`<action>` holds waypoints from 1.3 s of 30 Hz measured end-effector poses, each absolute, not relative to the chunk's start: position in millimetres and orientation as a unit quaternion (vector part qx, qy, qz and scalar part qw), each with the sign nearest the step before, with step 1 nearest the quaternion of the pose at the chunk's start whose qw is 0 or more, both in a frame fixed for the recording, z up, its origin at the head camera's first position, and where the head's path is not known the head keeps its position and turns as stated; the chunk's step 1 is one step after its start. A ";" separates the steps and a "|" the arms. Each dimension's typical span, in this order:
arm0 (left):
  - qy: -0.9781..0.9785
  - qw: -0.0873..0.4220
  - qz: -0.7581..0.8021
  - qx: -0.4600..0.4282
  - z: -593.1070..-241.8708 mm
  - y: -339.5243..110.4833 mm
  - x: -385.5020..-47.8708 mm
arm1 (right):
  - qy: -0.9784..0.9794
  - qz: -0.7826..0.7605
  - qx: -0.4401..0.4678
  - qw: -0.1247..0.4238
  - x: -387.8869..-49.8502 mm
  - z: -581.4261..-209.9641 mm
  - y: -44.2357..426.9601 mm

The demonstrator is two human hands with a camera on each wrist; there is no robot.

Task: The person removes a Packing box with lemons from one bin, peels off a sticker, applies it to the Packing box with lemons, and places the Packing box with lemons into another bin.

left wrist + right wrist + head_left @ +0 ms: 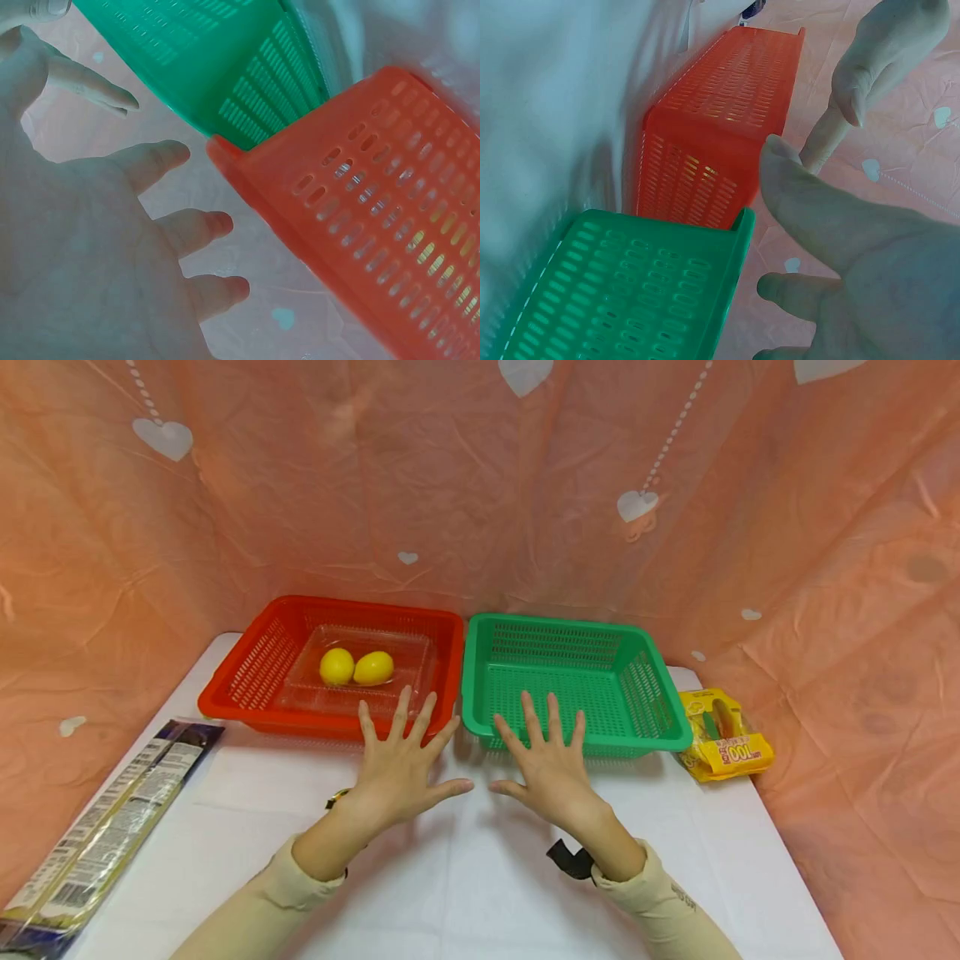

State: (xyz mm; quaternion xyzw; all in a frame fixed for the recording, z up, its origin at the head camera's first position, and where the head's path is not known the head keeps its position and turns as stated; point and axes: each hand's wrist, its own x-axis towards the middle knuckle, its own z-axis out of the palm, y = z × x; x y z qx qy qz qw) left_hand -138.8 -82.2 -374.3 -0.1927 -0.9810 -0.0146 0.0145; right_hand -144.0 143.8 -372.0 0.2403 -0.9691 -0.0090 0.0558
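You look to be between grips: your left hand (401, 768) and right hand (555, 772) are spread wide, holding nothing. At ten o'clock stands the red perforated plastic basket (375, 607), with two yellow oval fruits (369, 668) in its clear plastic tray (414, 652); at two, the green perforated plastic basket (555, 647). Any pick-up would call for curling a hand round it. The white-clothed table (457, 893) bears a yellow plastic packet (723, 735) at three and a long silvery packet (112, 831) at nine; a peach heart-patterned sheet (450, 468) hangs at twelve.
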 end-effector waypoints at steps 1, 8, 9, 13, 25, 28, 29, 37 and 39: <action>-0.981 0.014 -0.017 -0.192 -373.9 -82.9 -138.8 | -0.969 -0.008 0.241 0.057 -144.2 -371.9 143.0; -0.981 0.025 -0.055 -0.185 -371.2 -96.7 -139.7 | -0.967 0.007 0.247 0.064 -148.2 -370.5 138.0; -0.980 0.032 -0.070 -0.186 -371.4 -100.2 -140.3 | -0.967 0.011 0.247 0.063 -149.4 -370.2 137.4; -0.966 0.089 -0.157 -0.187 -375.5 -120.5 -142.3 | -0.966 0.048 0.248 0.059 -157.1 -368.8 135.1; -0.824 0.245 -0.510 0.020 -404.8 -196.9 -135.4 | -0.931 0.250 0.246 0.103 -186.1 -373.6 131.9; -0.753 0.255 -0.598 0.100 -410.9 -208.2 -136.6 | -0.916 0.296 0.249 0.108 -195.5 -370.6 127.0; -0.726 0.261 -0.625 0.119 -412.7 -210.5 -137.8 | -0.911 0.310 0.251 0.105 -199.4 -369.0 125.0; -0.592 0.321 -0.715 0.188 -425.7 -207.9 -155.7 | -0.871 0.414 0.264 0.024 -240.0 -346.3 96.8; -0.574 0.327 -0.724 0.199 -426.6 -202.8 -156.9 | -0.866 0.429 0.259 0.001 -253.0 -339.4 85.9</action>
